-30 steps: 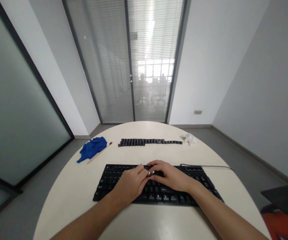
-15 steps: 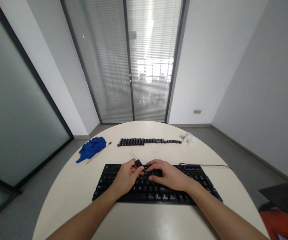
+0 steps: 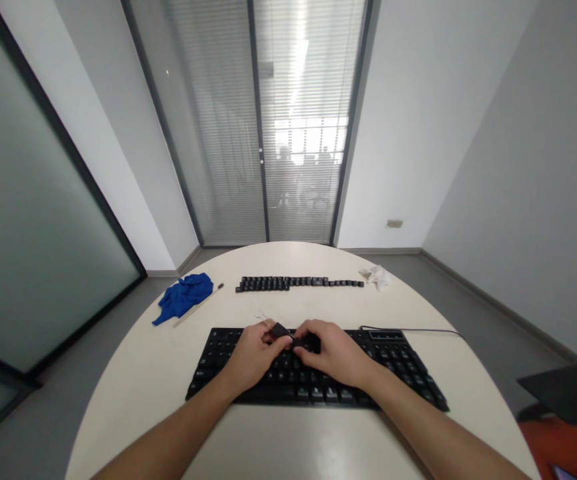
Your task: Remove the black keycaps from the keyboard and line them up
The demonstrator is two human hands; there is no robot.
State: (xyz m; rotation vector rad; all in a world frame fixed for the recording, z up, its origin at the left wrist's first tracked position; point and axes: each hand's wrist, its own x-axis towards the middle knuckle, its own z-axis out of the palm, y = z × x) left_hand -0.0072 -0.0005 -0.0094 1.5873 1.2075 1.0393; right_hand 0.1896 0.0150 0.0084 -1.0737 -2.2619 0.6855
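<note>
My left hand is closed round a wire keycap puller, gripping its black handle above the keyboard. Thin wire prongs stick out from the puller's far end, faint against the table. My right hand has thumb and fingers pinched at the puller's near end, on a small dark piece that looks like a keycap; fingers partly hide it. Both hands are over the middle of a black keyboard, which lies flat and whose central keys are mostly covered by them.
Loose black keycaps stand in rows across the table's far part. A blue cloth and a thin brush lie at left, a crumpled white tissue at far right. The keyboard cable runs rightward. A chair stands at right.
My right hand's fingers have come together at the puller's near end. The puller has tilted flatter in my left hand, and its wire prongs have dropped slightly.
</note>
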